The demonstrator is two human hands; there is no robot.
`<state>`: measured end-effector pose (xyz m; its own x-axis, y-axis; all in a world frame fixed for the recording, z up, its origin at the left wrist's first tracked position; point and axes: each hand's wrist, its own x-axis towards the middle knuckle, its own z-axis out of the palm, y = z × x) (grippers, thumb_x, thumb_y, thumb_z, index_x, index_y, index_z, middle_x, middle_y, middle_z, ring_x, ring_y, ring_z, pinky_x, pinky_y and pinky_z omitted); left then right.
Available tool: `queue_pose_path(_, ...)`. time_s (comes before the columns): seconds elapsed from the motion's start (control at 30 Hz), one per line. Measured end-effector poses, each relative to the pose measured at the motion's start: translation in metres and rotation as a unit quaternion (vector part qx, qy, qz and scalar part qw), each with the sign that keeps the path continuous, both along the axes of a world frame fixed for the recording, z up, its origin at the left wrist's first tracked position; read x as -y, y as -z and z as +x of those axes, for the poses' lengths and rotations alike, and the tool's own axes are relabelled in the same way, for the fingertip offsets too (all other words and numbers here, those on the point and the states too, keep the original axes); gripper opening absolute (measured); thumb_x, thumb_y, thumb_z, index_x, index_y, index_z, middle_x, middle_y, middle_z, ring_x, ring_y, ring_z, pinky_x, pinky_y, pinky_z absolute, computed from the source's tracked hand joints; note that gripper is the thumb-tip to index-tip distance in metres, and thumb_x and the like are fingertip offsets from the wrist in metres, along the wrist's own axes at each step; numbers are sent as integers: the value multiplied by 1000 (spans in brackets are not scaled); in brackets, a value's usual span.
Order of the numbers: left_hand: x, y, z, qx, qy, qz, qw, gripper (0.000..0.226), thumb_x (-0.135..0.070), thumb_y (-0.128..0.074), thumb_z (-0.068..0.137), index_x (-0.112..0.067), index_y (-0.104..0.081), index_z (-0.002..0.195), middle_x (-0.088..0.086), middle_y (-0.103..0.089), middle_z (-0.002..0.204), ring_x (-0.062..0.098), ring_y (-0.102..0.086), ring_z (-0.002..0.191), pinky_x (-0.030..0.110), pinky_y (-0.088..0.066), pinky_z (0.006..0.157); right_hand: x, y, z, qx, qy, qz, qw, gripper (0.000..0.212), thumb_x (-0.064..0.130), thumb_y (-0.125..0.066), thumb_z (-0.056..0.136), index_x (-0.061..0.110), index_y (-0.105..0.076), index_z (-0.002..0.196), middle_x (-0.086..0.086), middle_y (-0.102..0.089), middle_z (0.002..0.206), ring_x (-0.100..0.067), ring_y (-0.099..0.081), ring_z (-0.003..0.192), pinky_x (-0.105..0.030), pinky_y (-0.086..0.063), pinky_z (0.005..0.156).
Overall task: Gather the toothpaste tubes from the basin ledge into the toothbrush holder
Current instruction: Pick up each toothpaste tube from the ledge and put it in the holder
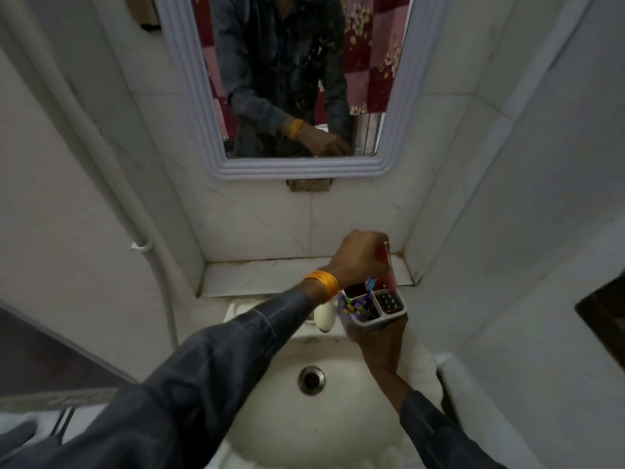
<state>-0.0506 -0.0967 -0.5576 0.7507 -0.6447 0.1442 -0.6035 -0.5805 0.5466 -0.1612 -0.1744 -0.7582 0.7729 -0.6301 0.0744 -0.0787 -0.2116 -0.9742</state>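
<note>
One toothbrush holder (375, 308), compartmented, gripped from below by the right hand (378, 346) above one white basin (314, 394). One red toothpaste tube (387, 265), pinched by the left hand (360, 257), standing in a rear compartment. One marble ledge (263, 277); one mirror (399, 96); tiled walls.

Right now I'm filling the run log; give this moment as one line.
left hand: lowering red toothpaste tube into holder | right hand: holding grey compartmented toothbrush holder | ledge: no tubes visible
</note>
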Motion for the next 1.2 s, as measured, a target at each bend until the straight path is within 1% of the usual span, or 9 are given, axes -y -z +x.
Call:
queue_pose_path(0.07, 13, 14, -8, 4, 6, 35, 999, 21, -25, -78, 72, -13, -71, 89, 10, -75, 91, 30, -67, 86, 35, -55, 75, -1, 0, 1, -22, -5, -14, 1000, 119, 23, -111, 55, 6, -48, 154, 1, -62, 144, 20, -58, 126, 5, -44, 98)
queue_pose_path(0.1, 19, 20, -11, 9, 7, 51, 999, 19, -25, -78, 72, -14, -71, 86, 10, -75, 89, 31, -67, 85, 34, -54, 73, 0, 2, 1, -33, -3, -15, 999, 120, 22, -111, 55, 6, -46, 155, 4, -59, 143, 19, -57, 126, 8, -41, 96)
queue_pose_path(0.23, 31, 37, -14, 36, 4, 90, 995, 17, -26, -76, 75, -17, -70, 89, 7, -73, 95, 29, -64, 91, 29, -42, 66, -2, 7, -1, -52, 1, -26, 998, 121, 29, -109, 61, 5, -42, 159, 9, -53, 148, -11, -55, 138, 11, -34, 101)
queue_pose_path(0.43, 18, 47, -1, 35, -17, 71, 997, 22, -36, -70, 82, -15, -69, 88, 7, -71, 95, 27, -63, 88, 32, -46, 67, 1, 2, -2, -36, 15, 10, 999, 113, 45, -103, 55, 25, -46, 150, 15, -63, 142, 18, -58, 129, -9, -50, 107)
queue_pose_path(0.57, -4, 48, 14, 51, -63, 38, 996, 28, -39, -63, 89, -14, -66, 101, 8, -68, 102, 25, -63, 90, 33, -48, 73, -1, -4, -2, -42, 36, 28, 998, 121, 30, -109, 53, 15, -47, 155, -1, -67, 148, -18, -67, 137, -38, -59, 110)
queue_pose_path(0.73, -18, 40, 32, 87, -90, 28, 992, 37, -40, -60, 91, -15, -60, 118, 9, -63, 116, 28, -61, 101, 37, -52, 82, 0, -29, 3, -58, 54, -6, 997, 117, 41, -109, 51, 19, -53, 150, -1, -70, 143, -23, -69, 133, -42, -62, 104)
queue_pose_path(0.87, -23, 38, 50, 118, -112, 49, 985, 49, -45, -56, 92, -15, -53, 130, 11, -60, 127, 31, -57, 112, 42, -50, 91, 11, -56, 16, -42, 92, -10, 995, 127, 70, -92, 41, 15, -52, 148, -6, -70, 143, -30, -69, 132, -45, -61, 104)
queue_pose_path(1.03, -16, 40, 60, 141, -116, 70, 981, 60, -46, -53, 92, -13, -43, 141, 13, -51, 141, 32, -50, 124, 43, -45, 97, 43, -80, 55, -67, 129, -10, 989, 119, 32, -108, 60, 7, -45, 158, -17, -60, 156, -40, -61, 141, -47, -53, 111)
queue_pose_path(1.2, -8, 49, 72, 177, -96, 58, 978, 62, -43, -54, 91, -12, -43, 143, 16, -47, 147, 33, -45, 134, 44, -41, 106, 63, -78, 91, -79, 150, -24, 985, 122, 35, -107, 60, 6, -41, 160, -21, -57, 154, -45, -61, 139, -52, -54, 109)
